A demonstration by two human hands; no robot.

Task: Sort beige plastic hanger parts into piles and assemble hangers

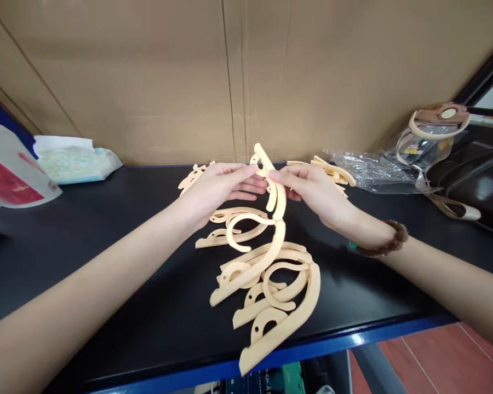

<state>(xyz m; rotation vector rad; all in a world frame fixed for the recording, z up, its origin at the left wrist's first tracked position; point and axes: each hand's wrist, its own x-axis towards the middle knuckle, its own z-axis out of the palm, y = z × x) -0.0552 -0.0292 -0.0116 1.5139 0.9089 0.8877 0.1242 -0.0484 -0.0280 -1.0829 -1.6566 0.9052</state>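
Both hands hold a cream plastic folding clothes hanger (278,241) above the table, its arms spread and its curved hook hanging at the joint. My left hand (225,189) pinches the upper arm's end near the round tab between thumb and finger, the other fingers stretched out behind. My right hand (308,189) grips the same arm a little lower, thumb in front. Below it, more folding hangers (290,334) lie overlapping toward the front edge. Behind my left wrist is a folded hanger (230,238). The held hanger's lower arm overlaps the pile in view.
Loose cream parts (195,176) lie at the back left, and more cream pieces (332,169) at the back right. Clear plastic wrap (373,172) and a strapped bottle (429,142) stand right. A tissue pack (82,164) and a red-white bag (12,169) sit left. Cardboard (156,82) backs the black table (148,328).
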